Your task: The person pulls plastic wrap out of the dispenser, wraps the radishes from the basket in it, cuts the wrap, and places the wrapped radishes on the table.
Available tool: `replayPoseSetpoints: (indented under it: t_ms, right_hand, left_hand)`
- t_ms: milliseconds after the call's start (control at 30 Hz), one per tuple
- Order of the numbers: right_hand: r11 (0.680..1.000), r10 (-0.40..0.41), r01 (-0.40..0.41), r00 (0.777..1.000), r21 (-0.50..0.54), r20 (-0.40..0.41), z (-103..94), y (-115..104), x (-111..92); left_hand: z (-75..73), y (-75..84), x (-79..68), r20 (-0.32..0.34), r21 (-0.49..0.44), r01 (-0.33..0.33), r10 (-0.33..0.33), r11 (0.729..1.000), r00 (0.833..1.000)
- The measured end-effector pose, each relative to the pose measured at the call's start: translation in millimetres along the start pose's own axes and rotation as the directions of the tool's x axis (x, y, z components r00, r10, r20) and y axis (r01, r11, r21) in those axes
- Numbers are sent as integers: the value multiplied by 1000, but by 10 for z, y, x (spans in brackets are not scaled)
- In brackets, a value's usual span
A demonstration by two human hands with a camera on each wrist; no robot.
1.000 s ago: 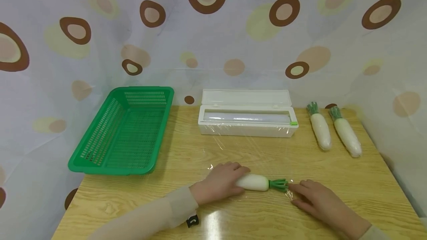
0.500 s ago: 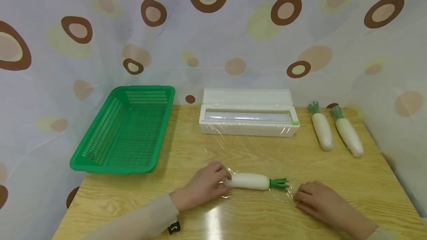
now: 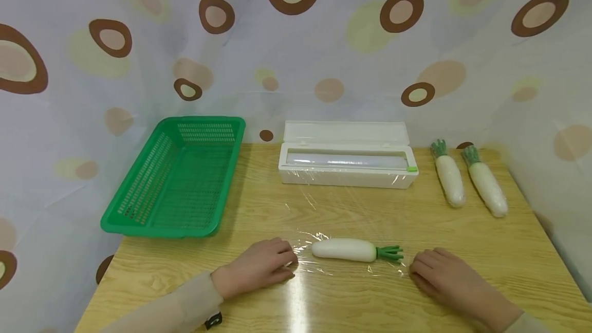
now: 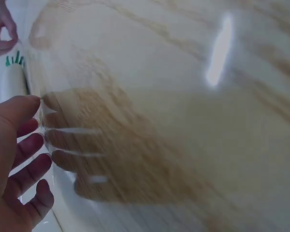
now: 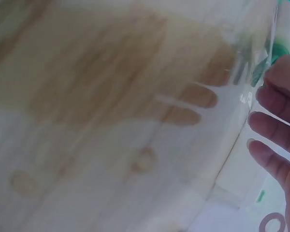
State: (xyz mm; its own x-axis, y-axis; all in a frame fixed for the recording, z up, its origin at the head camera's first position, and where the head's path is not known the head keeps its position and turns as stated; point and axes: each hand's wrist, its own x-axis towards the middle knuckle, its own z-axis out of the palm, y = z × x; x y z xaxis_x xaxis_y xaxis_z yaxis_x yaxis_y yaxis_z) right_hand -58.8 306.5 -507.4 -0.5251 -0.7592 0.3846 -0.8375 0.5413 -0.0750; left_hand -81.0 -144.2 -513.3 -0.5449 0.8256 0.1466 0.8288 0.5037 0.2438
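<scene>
A white radish with green leaf stubs [image 3: 344, 250] lies sideways on a sheet of clear cling film [image 3: 324, 270], which runs back to the white box. My left hand [image 3: 259, 265] is just left of the radish's blunt end, beside creased film. In the left wrist view its fingers [image 4: 31, 166] are loosely bent and apart, the tips near the table. Right of the leaf stubs, my right hand [image 3: 450, 280] pinches the film's near right edge between thumb and finger. The right wrist view shows that hand's other fingers [image 5: 270, 130] hanging loosely bent.
The white cling film box [image 3: 347, 178] stands open at the back, its roll [image 3: 347, 160] inside. A green plastic basket [image 3: 171, 231] is at the left. Two wrapped radishes [image 3: 450, 180] lie at the back right. A patterned sheet [image 3: 296, 66] hangs behind the table.
My left hand has left the radish and slid left and slightly toward me, uncovering its blunt end. The right hand has shifted slightly right. The radish has stayed nearly in place.
</scene>
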Motion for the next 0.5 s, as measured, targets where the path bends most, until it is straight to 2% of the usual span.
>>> replayPoseSetpoints:
  t_ms: [167,333,433,500]
  right_hand:
    - [994,87,-86,996,72,-19,-40,7,-1]
    - [983,162,-157,986,94,-40,-56,20,-11]
    - [982,161,-158,987,101,-26,-45,35,-31]
    - [988,122,-121,992,101,-12,-29,42,-46]
  left_hand:
    - [15,40,58,-11,118,-20,22,993,1000]
    - [13,101,95,-53,203,-32,43,979,998]
    - [11,118,111,-62,235,-31,47,972,997]
    - [12,115,113,-50,236,-35,48,971,998]
